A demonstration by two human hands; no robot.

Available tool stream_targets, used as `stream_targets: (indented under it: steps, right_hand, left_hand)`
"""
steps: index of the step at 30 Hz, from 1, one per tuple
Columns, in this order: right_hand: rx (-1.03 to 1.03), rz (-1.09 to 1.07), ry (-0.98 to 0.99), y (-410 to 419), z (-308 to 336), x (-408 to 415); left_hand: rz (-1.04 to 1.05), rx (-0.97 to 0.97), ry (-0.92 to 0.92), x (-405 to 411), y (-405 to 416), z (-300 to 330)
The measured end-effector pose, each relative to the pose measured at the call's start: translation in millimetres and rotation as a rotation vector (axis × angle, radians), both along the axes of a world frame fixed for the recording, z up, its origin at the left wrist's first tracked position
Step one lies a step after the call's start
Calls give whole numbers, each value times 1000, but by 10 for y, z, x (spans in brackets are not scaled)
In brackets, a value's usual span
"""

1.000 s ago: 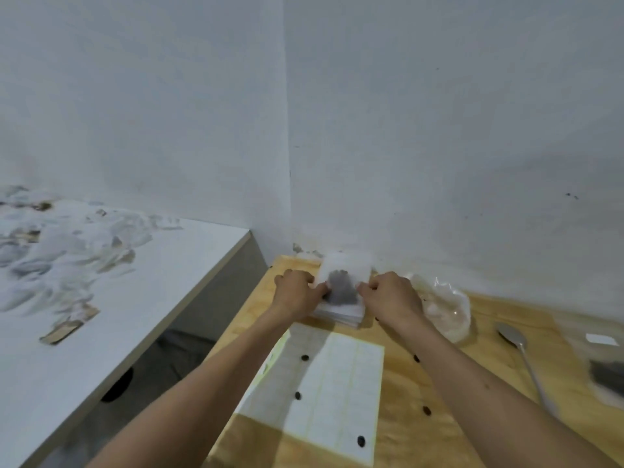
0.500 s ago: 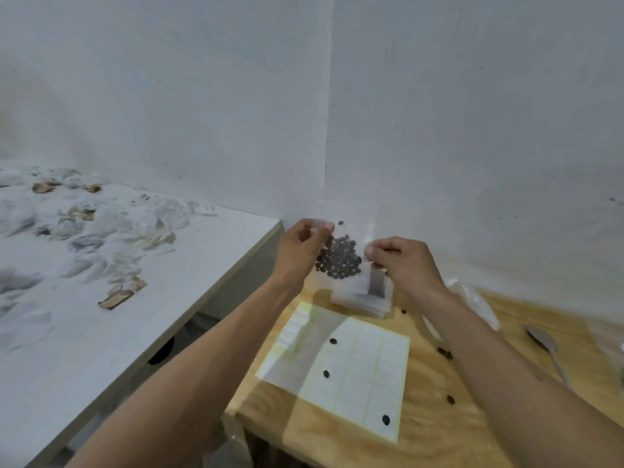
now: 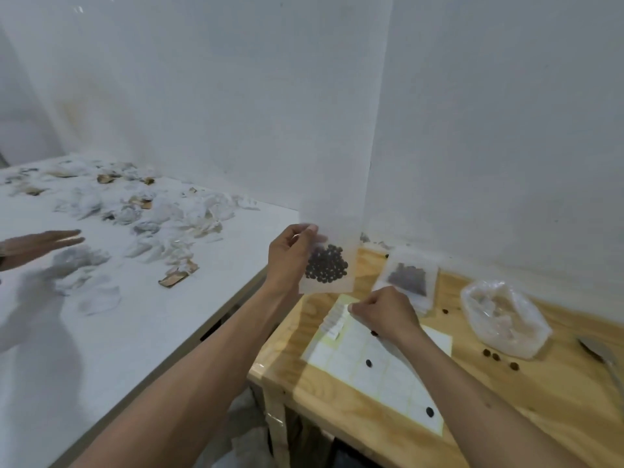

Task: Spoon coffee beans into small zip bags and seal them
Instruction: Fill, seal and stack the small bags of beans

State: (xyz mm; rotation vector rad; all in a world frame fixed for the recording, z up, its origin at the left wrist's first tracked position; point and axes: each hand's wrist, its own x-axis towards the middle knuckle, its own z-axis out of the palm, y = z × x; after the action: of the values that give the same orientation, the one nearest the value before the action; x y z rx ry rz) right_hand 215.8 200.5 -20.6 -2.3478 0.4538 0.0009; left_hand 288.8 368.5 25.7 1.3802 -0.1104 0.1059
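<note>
My left hand holds a small clear zip bag upright in the air, with dark coffee beans settled in its lower half. My right hand is down on the white label sheet, its fingertips pinched at the peeling labels near the sheet's top left corner. A stack of filled zip bags lies on the wooden table by the wall. A metal spoon lies at the right edge.
A crumpled clear plastic bag sits right of the stack. Loose beans are scattered on the wood and the sheet. To the left, a white table is strewn with crumpled paper scraps, and another person's hand reaches over it.
My left hand has lifted the filled bag off the stack and holds it alone. My right hand let go of the bag and dropped to the label sheet. The view swung left.
</note>
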Motion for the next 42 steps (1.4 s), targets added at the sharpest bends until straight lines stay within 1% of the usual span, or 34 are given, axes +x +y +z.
stream_targets:
  steps: [8,13,16,18,21,23,24,27,31,38,42]
  right_hand:
    - [20,-68,10,147,19,83]
    - [147,-30,-33,74,23,100]
    - [320,-24,-117,-68,96,46]
    - [435,-32,-208,-156,244,-18]
    - [502,-45,-396,-254,483,-53]
    - [542,-49,-483,-289,601,-46]
    - [543,-51,-504,-285,646,-35]
    - [433,-73,-555,-343,740,-28]
    - [332,-133,-626,-477,784,-79]
    - [286,-180,-677,-604,815,-188]
    - [275,-172,-692,-654,813,-215]
  left_hand:
    - [17,10,41,14,74,-91]
    - [40,9,77,19,81,-107]
    - [51,36,80,45,63,-97]
    - [21,48,86,40,17,-72]
    - [-52,9,84,-10,-137,-40]
    - [-92,0,72,-76,-293,-18]
    - [-104,0,72,-105,-364,-15]
    - [-158,11,78,-196,-594,27]
    - [-224,-19,87,-311,-800,125]
    - [-263,8,57,-461,-935,232]
    - [-289,32,27,-485,-965,210]
